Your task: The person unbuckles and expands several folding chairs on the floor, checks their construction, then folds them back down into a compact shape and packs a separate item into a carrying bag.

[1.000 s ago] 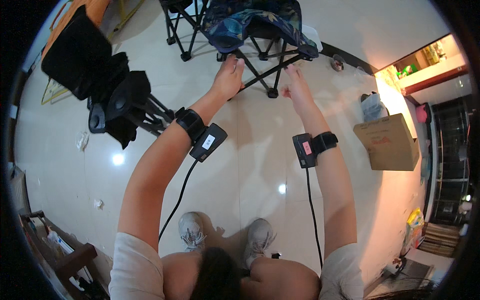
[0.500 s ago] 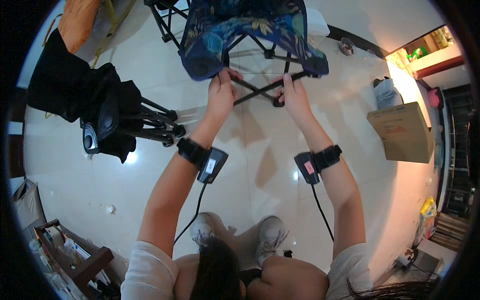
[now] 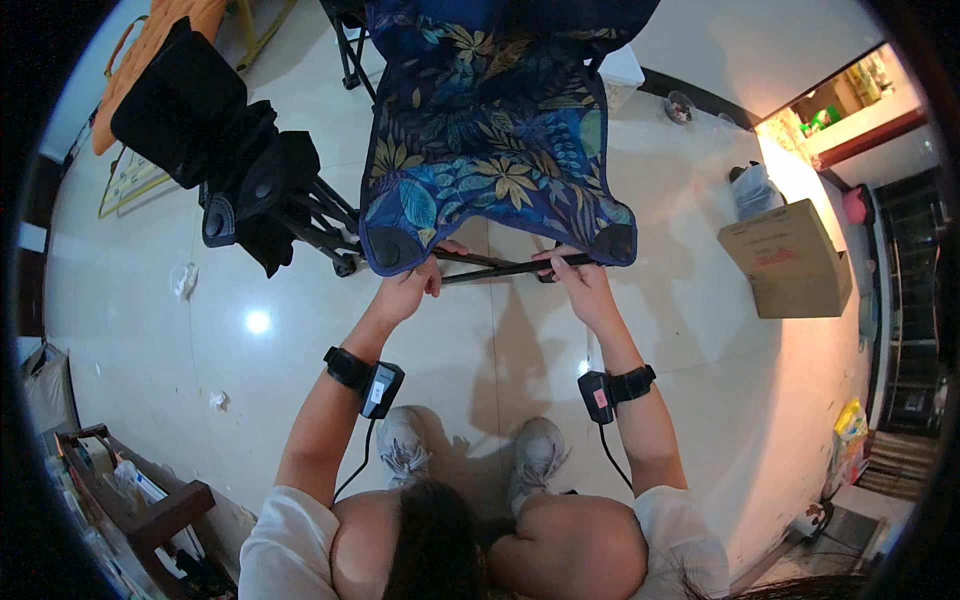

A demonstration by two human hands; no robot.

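Chair [image 3: 490,130] on floor [image 3: 470,340] ahead of feet, floral seat facing up. Left hand [image 3: 405,290] and right hand [image 3: 580,280] each closed around black front bar [image 3: 500,268]. Keep grip even, lift level, fingers away from frame joints.

Bare floor [image 3: 480,350] lies open between the shoes and the folding chair [image 3: 490,130], so both hands reach its front bar [image 3: 500,268] unhindered. To the left, a folded black chair [image 3: 240,170] lies just beside the blue one, its legs crowding that side. The cardboard box [image 3: 790,260] on the right stands well apart, leaving open tiles between.
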